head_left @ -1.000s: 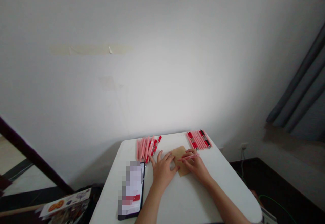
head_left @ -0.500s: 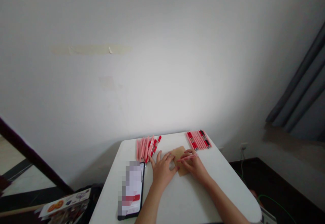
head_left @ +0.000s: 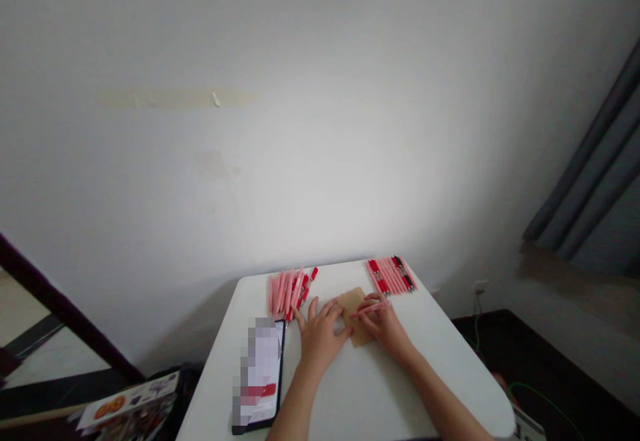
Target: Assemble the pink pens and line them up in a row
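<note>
Head view: right hand (head_left: pixel 383 326) grips a pink pen (head_left: pixel 373 307) over a brown paper square (head_left: pixel 356 314); left hand (head_left: pixel 317 334), fingers spread, lies flat at the square's left edge, mid-counter (head_left: pixel 360 387).

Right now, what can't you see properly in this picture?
Head view only.
Phone screen: blurred out, unreadable.
Brown paper: partly under the left hand and right hand; marks too small to tell.
Pink pen: too small to tell whether its tip touches paper.
Left pen pile, right pen pile: too small to count.
Booklet: print too small to read.
</note>
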`<state>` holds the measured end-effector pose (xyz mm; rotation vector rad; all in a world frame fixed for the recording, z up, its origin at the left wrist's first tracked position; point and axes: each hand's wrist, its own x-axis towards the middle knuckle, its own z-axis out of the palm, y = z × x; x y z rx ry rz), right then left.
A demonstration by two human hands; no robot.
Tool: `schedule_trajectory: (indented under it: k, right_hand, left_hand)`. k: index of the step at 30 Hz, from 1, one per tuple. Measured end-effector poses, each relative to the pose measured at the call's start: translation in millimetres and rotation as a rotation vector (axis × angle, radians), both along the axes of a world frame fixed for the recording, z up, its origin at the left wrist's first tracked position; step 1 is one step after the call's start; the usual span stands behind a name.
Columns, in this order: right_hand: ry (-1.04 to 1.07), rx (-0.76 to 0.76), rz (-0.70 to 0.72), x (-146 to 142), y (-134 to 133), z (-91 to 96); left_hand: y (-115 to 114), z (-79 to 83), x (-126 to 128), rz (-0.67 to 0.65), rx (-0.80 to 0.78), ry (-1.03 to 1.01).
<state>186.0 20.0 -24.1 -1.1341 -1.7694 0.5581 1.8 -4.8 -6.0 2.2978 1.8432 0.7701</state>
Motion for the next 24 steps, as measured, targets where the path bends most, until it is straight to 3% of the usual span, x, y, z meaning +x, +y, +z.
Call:
schedule_trajectory:
  k: [24]
  right_hand:
    - [-0.014,0.080,-0.089,6,12,-19.0]
  left_hand:
    - [0,1.8,1,0.017,-0.029,0.022]
